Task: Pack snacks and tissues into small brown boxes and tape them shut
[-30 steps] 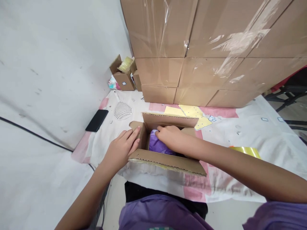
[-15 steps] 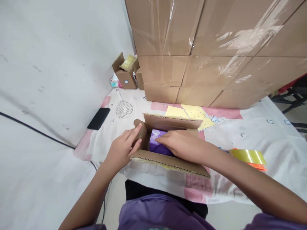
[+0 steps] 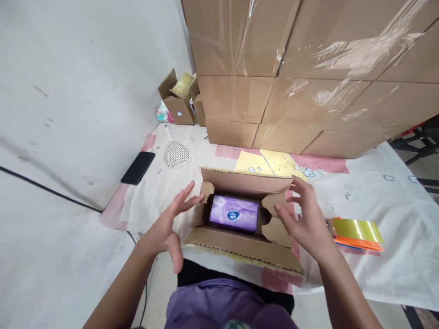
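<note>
An open cardboard box [image 3: 240, 244] lies on the sheet in front of me, its flaps spread. A purple packet [image 3: 234, 213] with a blue-and-white label lies flat inside it. My left hand [image 3: 169, 224] hovers at the box's left end, fingers spread, fingertips close to the small left flap [image 3: 206, 189]. My right hand [image 3: 303, 217] is open at the right end, fingers apart, beside the right flap [image 3: 277, 221]. Neither hand holds anything.
A wall of film-wrapped cartons [image 3: 308, 68] stands behind. A small open box [image 3: 176, 100] sits in the corner. A black phone [image 3: 138, 167] and a white mesh scoop [image 3: 176, 153] lie left; a tape dispenser [image 3: 356, 230] lies right. Yellow sheets [image 3: 270, 162] lie behind the box.
My right hand has come out of the box and moved to its right end, uncovering the purple packet. My left hand has lifted off the left flap and opened.
</note>
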{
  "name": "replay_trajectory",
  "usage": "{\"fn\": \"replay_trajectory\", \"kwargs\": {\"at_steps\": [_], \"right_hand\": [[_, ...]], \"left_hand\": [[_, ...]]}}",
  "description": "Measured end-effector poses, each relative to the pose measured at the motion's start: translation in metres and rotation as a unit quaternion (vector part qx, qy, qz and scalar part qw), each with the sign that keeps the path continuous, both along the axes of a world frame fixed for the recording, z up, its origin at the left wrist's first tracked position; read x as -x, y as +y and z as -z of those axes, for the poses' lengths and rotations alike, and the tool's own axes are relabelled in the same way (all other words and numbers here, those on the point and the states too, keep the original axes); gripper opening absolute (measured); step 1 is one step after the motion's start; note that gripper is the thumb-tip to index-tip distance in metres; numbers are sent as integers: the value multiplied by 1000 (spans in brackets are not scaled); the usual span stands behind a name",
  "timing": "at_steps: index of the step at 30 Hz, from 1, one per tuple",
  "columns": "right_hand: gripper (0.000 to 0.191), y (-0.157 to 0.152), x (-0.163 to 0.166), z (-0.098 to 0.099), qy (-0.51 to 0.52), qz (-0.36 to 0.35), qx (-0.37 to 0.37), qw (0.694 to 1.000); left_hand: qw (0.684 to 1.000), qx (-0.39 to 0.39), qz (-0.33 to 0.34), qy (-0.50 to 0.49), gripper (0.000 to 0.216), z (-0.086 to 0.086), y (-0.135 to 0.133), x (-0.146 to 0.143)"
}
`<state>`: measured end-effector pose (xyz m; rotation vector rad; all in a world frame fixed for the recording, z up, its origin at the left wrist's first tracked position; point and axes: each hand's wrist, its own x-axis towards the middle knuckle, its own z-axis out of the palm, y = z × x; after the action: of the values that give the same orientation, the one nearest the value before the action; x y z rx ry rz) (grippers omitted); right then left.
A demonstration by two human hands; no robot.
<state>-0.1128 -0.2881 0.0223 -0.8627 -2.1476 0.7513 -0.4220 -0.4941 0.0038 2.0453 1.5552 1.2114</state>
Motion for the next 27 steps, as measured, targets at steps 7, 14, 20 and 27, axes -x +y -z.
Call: {"fn": "replay_trajectory", "kwargs": {"at_steps": [7,14,20,27], "right_hand": [[42,0,10,25,145,-32,123,981],[32,5,2,17,86,-146,60,984],[17,-29,-22,15,95,30,-96,990],[20,-57,-79,64,326,475,-55,816]], "left_hand": [[995,-17,-93,31,65,-7,27,-22],[955,-72,-175,226,34,-21,34,-46],[938,-2,-78,338,53,-28,41,-76],[926,14,-81,368,57,-24,50,-76]]}}
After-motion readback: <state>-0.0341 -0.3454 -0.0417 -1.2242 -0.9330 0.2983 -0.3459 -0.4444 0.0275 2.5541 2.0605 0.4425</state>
